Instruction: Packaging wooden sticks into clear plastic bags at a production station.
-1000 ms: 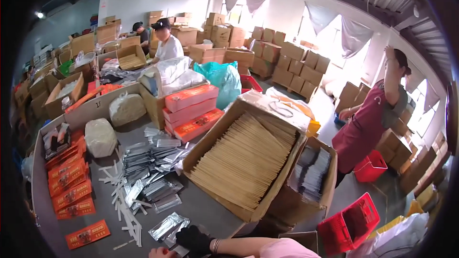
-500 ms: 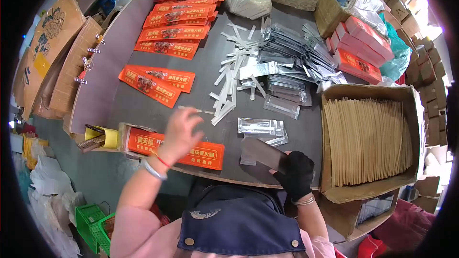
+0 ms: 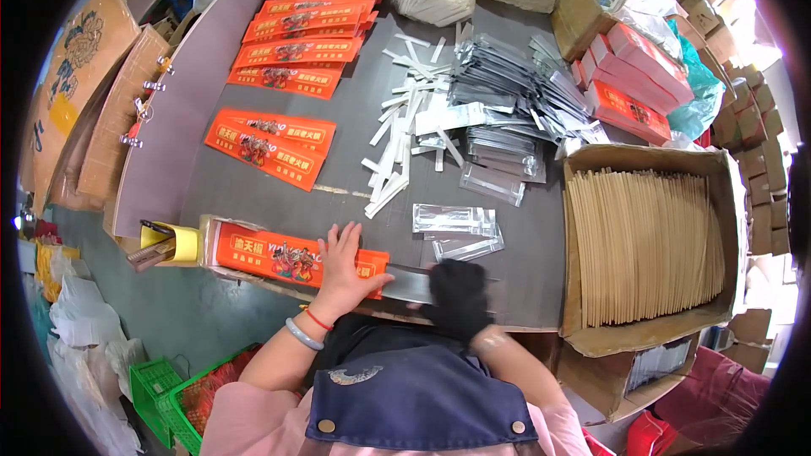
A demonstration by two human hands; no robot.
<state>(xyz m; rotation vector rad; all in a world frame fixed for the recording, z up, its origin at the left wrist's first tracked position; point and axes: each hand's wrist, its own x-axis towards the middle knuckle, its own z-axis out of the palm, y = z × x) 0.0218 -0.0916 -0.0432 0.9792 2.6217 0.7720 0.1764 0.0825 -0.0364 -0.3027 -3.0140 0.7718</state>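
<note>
A printed red paper sleeve [image 3: 262, 251] lies at the table's front edge, its left end in a shallow cardboard holder [image 3: 208, 245]. My bare left hand [image 3: 342, 274] presses on the sleeve's right part, fingers spread. In a black fingerless glove, my right hand [image 3: 459, 300] grips a flat grey plate [image 3: 407, 285], whose left end meets the sleeve's right end. Whether it is inside the sleeve is hidden by my left hand. Just beyond my right hand lie a few clear flat packets [image 3: 454, 219].
Red sleeves [image 3: 296, 51] are stacked at the far left, with two more [image 3: 270, 148] nearer. White paper strips [image 3: 393, 139] and silver-black packets [image 3: 498, 84] are heaped mid-table. On the right stands a cardboard box [image 3: 735, 228] of wooden chopsticks [image 3: 646, 249]. A yellow holder [image 3: 187, 245] hangs front left.
My left hand has come down onto the red sleeve, moving right and nearer. The right hand has brought the grey plate leftward to the sleeve's end.
</note>
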